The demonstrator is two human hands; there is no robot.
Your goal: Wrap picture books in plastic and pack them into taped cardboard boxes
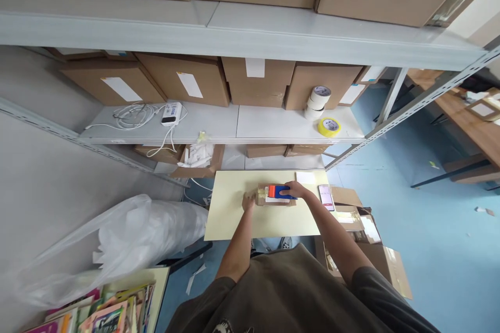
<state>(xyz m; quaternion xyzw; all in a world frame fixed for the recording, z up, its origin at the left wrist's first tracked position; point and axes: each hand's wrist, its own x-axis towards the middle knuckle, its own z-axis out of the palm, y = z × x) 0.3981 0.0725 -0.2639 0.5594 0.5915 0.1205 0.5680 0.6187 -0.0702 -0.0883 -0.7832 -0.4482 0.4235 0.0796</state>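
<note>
On the pale yellow table (226,218) lies a small brown cardboard box (261,199) with a white label and tape on it. My right hand (296,190) is closed round a blue-and-orange handheld tool (282,192), which lies across the top of the box. Its exact kind is too small to make out. At the box's left end, my left hand (249,201) grips the edge, its fingers partly hidden. A white slip of paper (305,177) and a phone (326,197) with a lit screen rest to the right.
A shelf (211,119) behind the table bears cardboard boxes (258,83), white tape rolls (320,95), a yellow tape roll (329,126) and a power strip (172,113). Opened cartons (351,218) crowd the right side. A plastic bag (156,223) and books (109,317) are at left.
</note>
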